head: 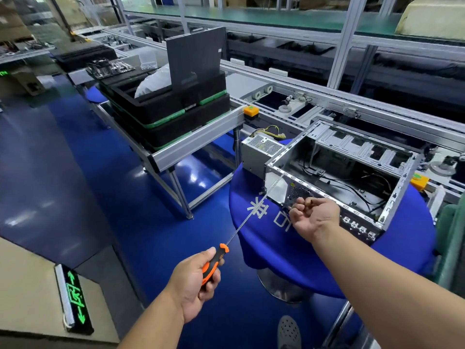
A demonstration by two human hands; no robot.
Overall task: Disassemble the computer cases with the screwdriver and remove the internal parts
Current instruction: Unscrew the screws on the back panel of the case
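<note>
An open metal computer case (392,212) lies on a round blue table (266,238), with black cables loose inside it. My left hand (193,280) grips the orange and black handle of a long screwdriver (254,210); its thin shaft reaches up to the case's near left top edge. My right hand (313,216) is at the case's rear panel with its fingers curled together; whether a small part sits between them is hidden. A grey power supply (259,149) with yellow wires stands on the table behind the case's left end.
Left of the table a metal stand (191,147) carries stacked black foam trays (176,114), an upright dark panel (196,54) and a motherboard (108,68). A conveyor line (327,99) runs behind. The blue floor lies below, and a shoe (289,332) shows at bottom.
</note>
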